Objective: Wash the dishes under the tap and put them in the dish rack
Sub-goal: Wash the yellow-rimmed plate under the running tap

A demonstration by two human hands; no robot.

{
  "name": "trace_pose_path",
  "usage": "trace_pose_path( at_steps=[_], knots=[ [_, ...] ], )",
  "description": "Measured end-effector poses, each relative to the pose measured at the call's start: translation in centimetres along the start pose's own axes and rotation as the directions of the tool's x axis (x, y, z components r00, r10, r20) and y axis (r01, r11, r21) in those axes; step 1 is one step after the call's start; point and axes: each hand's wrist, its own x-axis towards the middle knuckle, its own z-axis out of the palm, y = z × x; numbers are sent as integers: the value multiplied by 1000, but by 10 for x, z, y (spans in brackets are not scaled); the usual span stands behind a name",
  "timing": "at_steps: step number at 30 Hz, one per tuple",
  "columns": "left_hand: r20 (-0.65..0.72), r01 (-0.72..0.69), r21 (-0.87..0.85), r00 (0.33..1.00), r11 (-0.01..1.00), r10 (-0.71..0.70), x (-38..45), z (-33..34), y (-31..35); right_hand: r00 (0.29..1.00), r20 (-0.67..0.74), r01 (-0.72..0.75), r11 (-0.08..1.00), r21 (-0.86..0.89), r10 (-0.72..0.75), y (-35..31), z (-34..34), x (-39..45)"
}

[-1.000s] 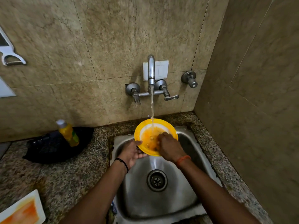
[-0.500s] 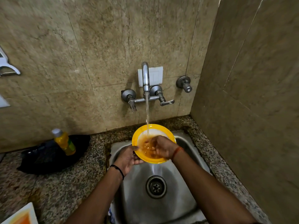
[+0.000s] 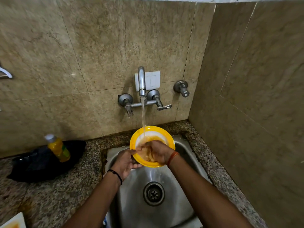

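Observation:
A yellow-rimmed plate [image 3: 166,135] with a white centre and orange food residue is held tilted over the steel sink [image 3: 131,199]. Water runs from the wall tap [image 3: 141,81] onto the plate's upper part. My left hand [image 3: 126,162] grips the plate's lower left rim from beneath. My right hand [image 3: 156,151] lies flat on the plate's inner face, fingers spread in the wet residue and covering much of the centre. No dish rack is in view.
A yellow soap bottle [image 3: 57,148] stands on a black bag [image 3: 41,163] on the granite counter [image 3: 62,195] to the left. A soiled white plate [image 3: 14,222] pokes in at the bottom left corner. Tiled walls close the back and right.
My right hand has slid across the plate's face, from its right side toward the centre and left. The camera has tilted so the sink and plate sit lower in view.

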Motion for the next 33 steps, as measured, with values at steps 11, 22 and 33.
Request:
trace_pose_path(
  at_steps=[11, 22, 33],
  knots=[
    [-27, 6, -1, 1000, 1000, -6, -5, 4, -3, 992, -125, -4, 988, 153, 23, -3, -11, 4],
    [-11, 13, 20, 1000, 1000, -13, 0, 4, -7, 991, 52, -133, 957, 258, 124, 3, -8, 0],
    [-102, 20, -185, 994, 983, -40, 5, -15, 8, 654, 350, 478, 8, -878, -671, 38, -50, -24]
  ],
)
